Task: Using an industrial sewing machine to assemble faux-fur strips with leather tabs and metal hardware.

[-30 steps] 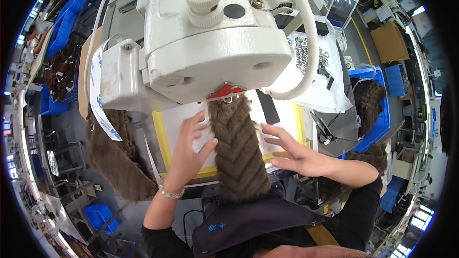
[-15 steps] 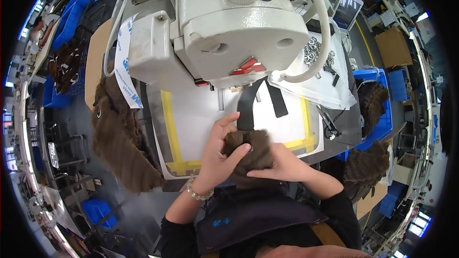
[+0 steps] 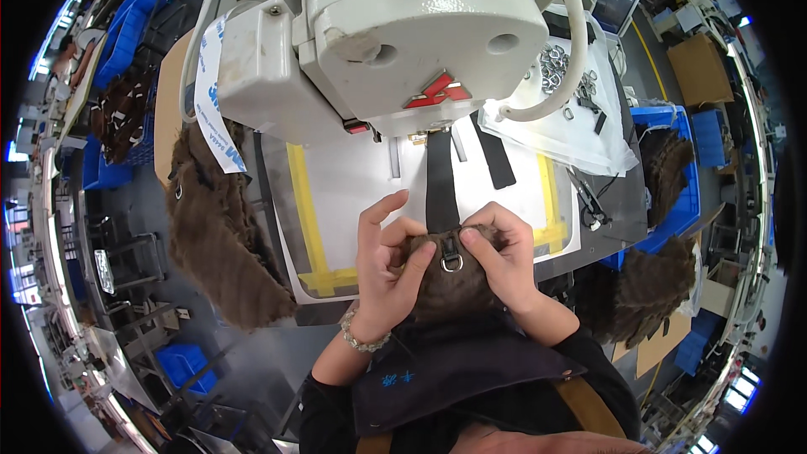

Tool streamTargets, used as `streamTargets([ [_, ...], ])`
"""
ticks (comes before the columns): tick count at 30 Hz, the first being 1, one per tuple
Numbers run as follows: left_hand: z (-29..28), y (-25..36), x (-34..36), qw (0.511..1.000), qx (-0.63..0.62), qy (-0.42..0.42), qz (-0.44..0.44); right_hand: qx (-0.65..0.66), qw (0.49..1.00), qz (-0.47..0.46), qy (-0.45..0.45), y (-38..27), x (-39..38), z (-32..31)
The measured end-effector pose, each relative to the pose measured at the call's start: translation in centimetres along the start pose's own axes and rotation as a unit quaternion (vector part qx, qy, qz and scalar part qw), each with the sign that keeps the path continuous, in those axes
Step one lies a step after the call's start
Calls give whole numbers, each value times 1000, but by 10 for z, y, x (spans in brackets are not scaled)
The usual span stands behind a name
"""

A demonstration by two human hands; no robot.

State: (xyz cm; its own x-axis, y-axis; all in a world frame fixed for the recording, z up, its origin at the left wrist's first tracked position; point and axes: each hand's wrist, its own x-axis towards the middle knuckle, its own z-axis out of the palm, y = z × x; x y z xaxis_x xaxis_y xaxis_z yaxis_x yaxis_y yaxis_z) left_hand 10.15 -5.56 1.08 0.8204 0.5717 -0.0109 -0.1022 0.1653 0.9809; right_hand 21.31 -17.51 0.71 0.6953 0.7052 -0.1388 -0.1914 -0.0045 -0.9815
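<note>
My left hand (image 3: 388,259) and my right hand (image 3: 506,254) pinch the upper edge of a brown fur piece (image 3: 454,296), one on each side, thumbs on top. My left index finger sticks out. Between the thumbs, a silver D-ring (image 3: 452,265) hangs from a short black loop on the fur. From the fur's upper edge a wide black strap (image 3: 440,185) runs away under the head of a white sewing machine (image 3: 420,50). The fur's lower end lies against my dark apron (image 3: 471,361). The fingers beneath the fur are hidden.
A white work plate (image 3: 340,193) edged with yellow tape lies under the machine. Another black strap (image 3: 496,160) rests on it. Loose metal rings (image 3: 555,67) lie on white plastic at right. More brown fur (image 3: 223,261) hangs at left; a blue bin (image 3: 685,176) holds fur at right.
My right hand has moved up from the fur's lower side to its upper edge. The fur has turned so the D-ring faces up, and the strap now lies straighter.
</note>
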Motion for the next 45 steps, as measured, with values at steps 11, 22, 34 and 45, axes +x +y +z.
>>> streamTargets([
  [11,-3,-9,-2,1000,18,-13,10,-9,1000,-12,5,-4,-4,-3],
  [22,13,-12,1,980,80,-181,22,-57,942,-230,239,3,-128,-167],
  [34,54,-52,97,807,478,-238,251,-65,788,25,612,16,-326,-628],
  [45,62,-66,116,723,531,-217,385,-664,454,-217,554,-87,-141,-385],
])
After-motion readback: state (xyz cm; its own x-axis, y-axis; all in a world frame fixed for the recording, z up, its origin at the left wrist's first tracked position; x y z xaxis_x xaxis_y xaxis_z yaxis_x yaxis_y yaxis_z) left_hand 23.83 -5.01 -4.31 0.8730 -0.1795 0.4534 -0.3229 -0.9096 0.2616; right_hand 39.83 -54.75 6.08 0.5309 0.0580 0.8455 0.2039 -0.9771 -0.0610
